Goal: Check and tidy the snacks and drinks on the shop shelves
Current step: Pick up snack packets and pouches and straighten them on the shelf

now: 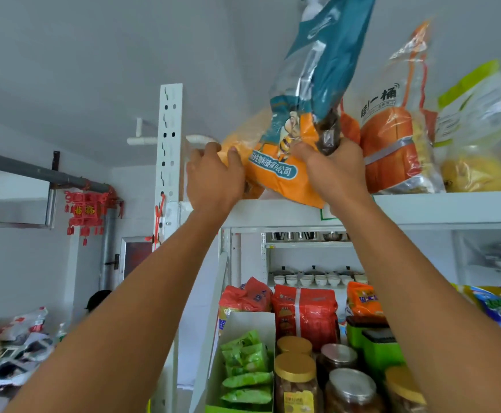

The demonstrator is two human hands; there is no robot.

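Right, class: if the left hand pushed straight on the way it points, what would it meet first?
The orange and teal snack bag: the left hand grips its left end, so it would probably just push the bag further onto the top shelf.

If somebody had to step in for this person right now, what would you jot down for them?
Left hand grips the left end of the orange-and-teal bag.
Right hand grips its right side.
The bag leans at the front edge of the top shelf; an orange bag already stands beside it.
Left to do: probably set it straight, then check the jars below.
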